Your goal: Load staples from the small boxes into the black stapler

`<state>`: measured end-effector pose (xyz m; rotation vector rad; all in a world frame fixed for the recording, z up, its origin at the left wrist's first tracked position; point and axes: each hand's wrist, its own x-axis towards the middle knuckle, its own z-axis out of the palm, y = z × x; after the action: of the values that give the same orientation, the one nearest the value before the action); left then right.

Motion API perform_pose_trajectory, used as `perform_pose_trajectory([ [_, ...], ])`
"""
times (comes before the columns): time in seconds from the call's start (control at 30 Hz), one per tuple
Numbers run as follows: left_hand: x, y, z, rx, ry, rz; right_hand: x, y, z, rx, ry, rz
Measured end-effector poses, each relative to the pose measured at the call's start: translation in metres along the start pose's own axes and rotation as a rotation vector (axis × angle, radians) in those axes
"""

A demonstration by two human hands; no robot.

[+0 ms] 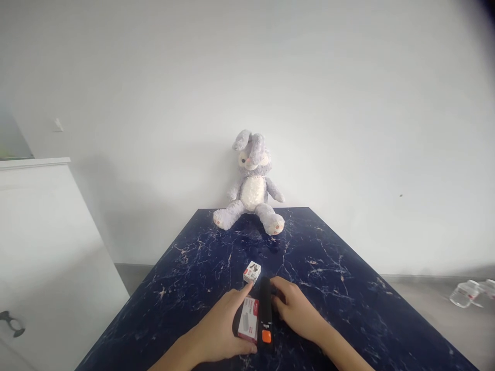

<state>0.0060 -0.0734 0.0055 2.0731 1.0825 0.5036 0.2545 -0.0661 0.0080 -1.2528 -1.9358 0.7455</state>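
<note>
A red-and-white staple box lies on the dark blue marble-patterned table. Spread around its left side is my left hand, the thumb at its near end. The index fingertip reaches a smaller white-and-red box just beyond. Right beside the staple box, a black stapler with an orange button points away from me. My right hand is at the stapler's right side, fingers curled against it; some fingertips are hidden.
A grey plush rabbit sits at the far table edge against the white wall. To the left stands a white cabinet with a dark handle. Clear plastic bottles are on the floor at right.
</note>
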Motion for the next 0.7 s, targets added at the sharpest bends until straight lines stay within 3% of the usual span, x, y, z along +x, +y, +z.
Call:
perform_pose_trajectory([
  [0.2,0.0,0.002,-0.003,-0.011,0.083,0.143,0.001,0.0,0.001,0.002,0.009,-0.017],
  [0.3,0.007,0.004,-0.009,0.046,0.152,0.106,0.001,0.002,0.001,0.013,0.003,-0.03],
  [0.4,0.018,0.005,-0.012,0.124,0.14,0.065,0.001,0.005,0.003,-0.009,0.008,-0.025],
  [0.53,0.026,0.009,-0.013,0.186,0.132,0.155,0.001,0.005,0.004,-0.027,0.015,-0.025],
  [0.7,0.019,0.023,-0.015,0.164,0.085,0.241,0.001,0.004,0.004,-0.015,0.012,-0.029],
])
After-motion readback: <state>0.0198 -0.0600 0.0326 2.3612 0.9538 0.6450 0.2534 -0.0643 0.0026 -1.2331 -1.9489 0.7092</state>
